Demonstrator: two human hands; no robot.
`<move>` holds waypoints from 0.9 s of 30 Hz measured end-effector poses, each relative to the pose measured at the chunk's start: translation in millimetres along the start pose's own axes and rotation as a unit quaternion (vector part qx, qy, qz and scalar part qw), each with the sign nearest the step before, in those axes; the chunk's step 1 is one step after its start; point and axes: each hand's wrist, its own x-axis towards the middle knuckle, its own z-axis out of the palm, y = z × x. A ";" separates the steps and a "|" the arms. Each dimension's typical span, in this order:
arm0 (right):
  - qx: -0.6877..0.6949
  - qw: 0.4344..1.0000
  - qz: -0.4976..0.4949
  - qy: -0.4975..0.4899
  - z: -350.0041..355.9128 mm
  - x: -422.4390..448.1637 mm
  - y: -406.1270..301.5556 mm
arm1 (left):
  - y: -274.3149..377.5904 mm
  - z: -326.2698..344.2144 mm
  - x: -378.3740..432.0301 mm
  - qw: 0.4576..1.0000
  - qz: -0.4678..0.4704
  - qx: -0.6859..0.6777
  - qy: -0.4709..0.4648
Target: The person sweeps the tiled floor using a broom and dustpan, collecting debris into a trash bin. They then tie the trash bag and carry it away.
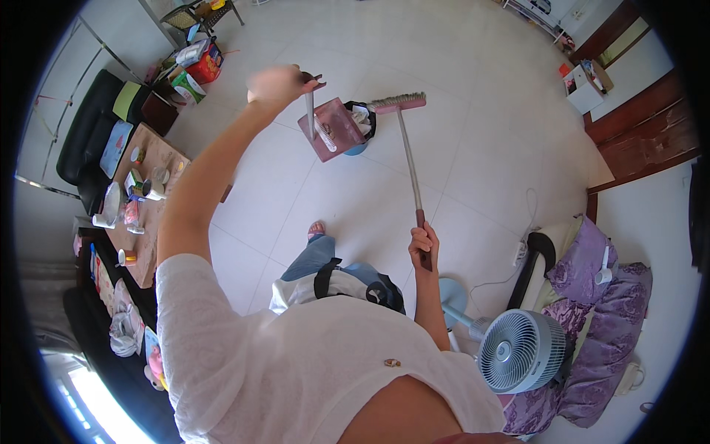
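My left hand [277, 84] is raised and grips the handle [312, 111] of a pinkish-red dustpan [343, 130]. The pan hangs tilted at the near left side of a blue trash bin [355, 150], covering part of it. A white toothed strip [325, 133] runs across the dustpan. Inside the bin, a black liner [372, 126] surrounds crumpled whitish waste [361, 119]. Around the dark grip of a broom [409, 158], the fingers of my right hand [425, 244] are closed. Its pink head with grey bristles [398, 103] is just right of the bin; whether they touch I cannot tell.
On my left, a wooden table [123, 236] holds cups and packages beside a black sofa [89, 130]. A pedestal fan [518, 351] stands close on my right, before purple cushions [604, 338]. A white cable [493, 276] lies on the tiled floor [499, 166]. Boxes [204, 64] stand far left.
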 end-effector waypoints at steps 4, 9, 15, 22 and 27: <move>0.010 1.000 0.001 0.011 -13.9 -11.6 1.2 | -9.8 -11.5 2.1 0.999 -0.020 0.043 0.011; 0.016 0.998 -0.026 0.050 -27.3 -26.1 5.8 | -15.7 -19.0 2.3 0.997 -0.055 0.048 -0.003; 0.036 0.998 -0.029 0.045 -46.2 -35.4 6.8 | -21.3 -23.6 4.4 0.997 -0.069 0.035 0.005; 0.079 0.996 -0.031 0.027 -50.6 -37.5 12.3 | -21.7 -27.2 13.4 0.996 -0.084 0.035 0.026; 0.066 0.997 -0.027 -0.012 -44.0 -31.1 16.6 | -19.6 -41.8 14.7 0.994 -0.107 0.022 0.021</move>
